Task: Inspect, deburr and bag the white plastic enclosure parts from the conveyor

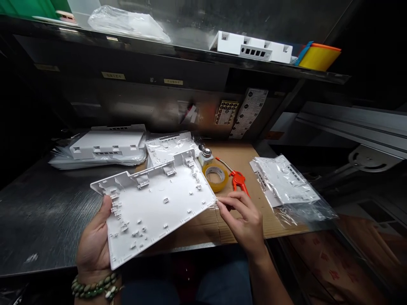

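A white plastic housing shell (pixel 155 212) is tilted toward me above the bench, its inner side with small clips and posts facing up. My left hand (pixel 95 237) grips its left edge, thumb on the inside and the other fingers hidden beneath. At the right corner, my right hand (pixel 243 216) pinches the shell's edge between thumb and fingertips. Just behind that corner lie a roll of yellow tape (pixel 216 178) and an orange air blow gun (pixel 238 180). A small bottle with a metal cap (pixel 206 156) stands beside the tape.
Cardboard (pixel 267 222) covers part of the metal bench (pixel 47 212). A bagged white shell (pixel 288 180) lies at right; another bagged shell (pixel 168 148) is behind mine. At left, a shell (pixel 108 142) rests on plastic bags. The shelf above holds a shell (pixel 254 46) and yellow container (pixel 319 57).
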Action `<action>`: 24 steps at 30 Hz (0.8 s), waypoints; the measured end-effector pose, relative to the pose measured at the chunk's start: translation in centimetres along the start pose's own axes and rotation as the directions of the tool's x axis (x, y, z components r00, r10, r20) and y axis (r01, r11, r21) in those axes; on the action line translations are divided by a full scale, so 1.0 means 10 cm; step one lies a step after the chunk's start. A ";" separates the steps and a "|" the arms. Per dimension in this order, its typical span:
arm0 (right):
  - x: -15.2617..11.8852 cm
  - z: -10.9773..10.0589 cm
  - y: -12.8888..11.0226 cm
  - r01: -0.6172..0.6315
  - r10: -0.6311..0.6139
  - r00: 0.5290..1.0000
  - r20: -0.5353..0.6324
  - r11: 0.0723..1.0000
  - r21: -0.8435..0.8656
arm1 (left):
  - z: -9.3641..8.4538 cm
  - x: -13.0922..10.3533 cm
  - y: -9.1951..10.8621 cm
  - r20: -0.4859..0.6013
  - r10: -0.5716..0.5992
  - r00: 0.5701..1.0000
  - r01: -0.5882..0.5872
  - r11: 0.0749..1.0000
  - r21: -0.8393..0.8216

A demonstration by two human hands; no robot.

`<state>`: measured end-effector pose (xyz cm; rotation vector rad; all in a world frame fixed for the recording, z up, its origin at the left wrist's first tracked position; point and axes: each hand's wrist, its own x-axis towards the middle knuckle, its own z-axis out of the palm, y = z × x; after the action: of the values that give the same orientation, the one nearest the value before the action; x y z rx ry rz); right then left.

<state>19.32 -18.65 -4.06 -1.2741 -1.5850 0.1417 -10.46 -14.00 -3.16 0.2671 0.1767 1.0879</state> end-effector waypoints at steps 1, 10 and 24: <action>0.00 -0.01 0.02 0.013 -0.013 1.000 0.016 1.000 0.001 | 0.00 0.00 0.00 -0.009 0.000 1.000 0.000 1.000 0.004; 0.38 -0.09 0.07 -0.102 0.110 0.983 -0.148 0.993 0.061 | -0.06 -0.15 0.02 -0.296 0.046 0.954 -0.013 0.993 0.113; 0.54 0.07 -0.12 0.004 0.013 0.979 -0.205 0.997 0.082 | -0.20 -0.23 -0.06 -0.219 0.107 0.970 -0.039 0.955 0.295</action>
<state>18.66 -14.73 -0.19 -1.1885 -1.3858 0.0742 -11.51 -16.03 -5.27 0.4103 0.5427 1.1663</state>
